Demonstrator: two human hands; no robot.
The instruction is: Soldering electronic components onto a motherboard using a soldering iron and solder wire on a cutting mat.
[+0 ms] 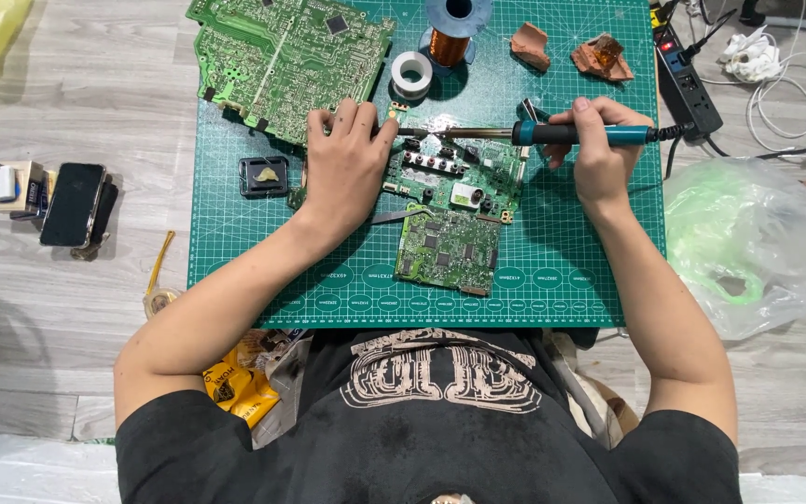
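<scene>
Right hand (599, 154) clamped on the teal-handled soldering iron (552, 133); left hand (347, 159), fingers together, should press the small green circuit board (454, 177) flat

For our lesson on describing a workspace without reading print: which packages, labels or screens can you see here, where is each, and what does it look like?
Phone: on the floor left of the green cutting mat, dark rectangular screen, switched off.
Small box: just left of the phone, tan with a white label.
Yellow packet: by the person's left elbow, crumpled, yellow with dark print.
Power strip: right of the mat's top corner, long, black, red switch.
</scene>
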